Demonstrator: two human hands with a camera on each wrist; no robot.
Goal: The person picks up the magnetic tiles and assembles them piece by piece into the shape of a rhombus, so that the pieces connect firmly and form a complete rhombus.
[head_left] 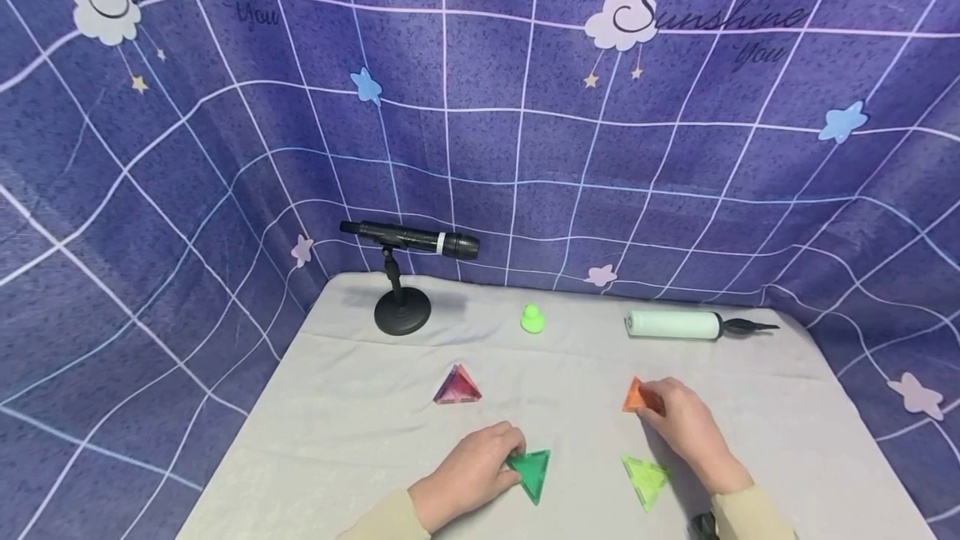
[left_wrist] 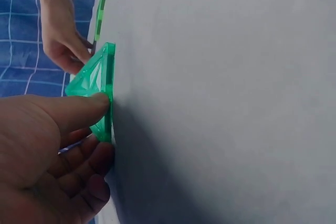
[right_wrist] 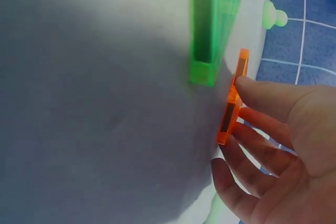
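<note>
My left hand (head_left: 474,465) pinches a dark green translucent triangle tile (head_left: 534,475) by its left edge, thumb on the near side. In the left wrist view that green tile looks to be on or close to the cloth. Farther back on the right, my right hand (head_left: 684,422) grips an orange triangle tile (head_left: 633,396) between thumb and fingers, which cover its right part. A lime green triangle tile (head_left: 645,480) lies in front of the orange one, untouched. Behind the left hand is a red and purple triangle tile (head_left: 457,387), flat on the cloth.
Along the back of the white-covered table (head_left: 345,407) stand a black microphone on a round stand (head_left: 402,312), a small green rubber duck (head_left: 532,320) and a pale green hand pump (head_left: 675,324) lying sideways. A purple patterned curtain (head_left: 487,148) hangs behind.
</note>
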